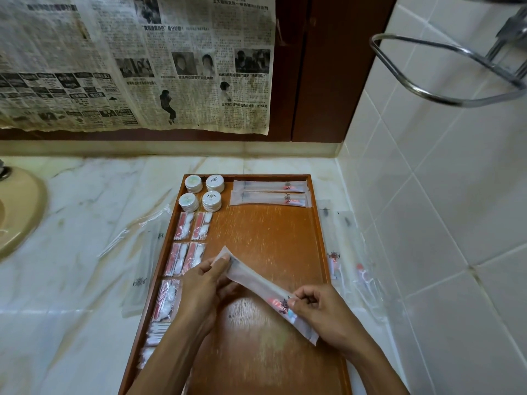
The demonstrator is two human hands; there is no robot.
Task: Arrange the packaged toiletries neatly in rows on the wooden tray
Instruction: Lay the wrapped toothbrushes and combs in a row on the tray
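A long wooden tray (265,229) lies on the marble counter. Both hands hold one long translucent toothbrush packet (256,283) slantwise above the tray's middle. My left hand (204,292) pinches its far end and my right hand (322,312) pinches its near end by the printed logo. Two like packets (269,193) lie side by side at the tray's far right. Several round white soaps (204,192) sit at the far left. Down the left edge lie several cotton packets (185,240).
More long packets lie on the counter right of the tray (345,252) by the tiled wall, and others left of it (142,269). A beige sink (17,212) is at the far left. A chrome ring holder (445,72) juts from the wall above.
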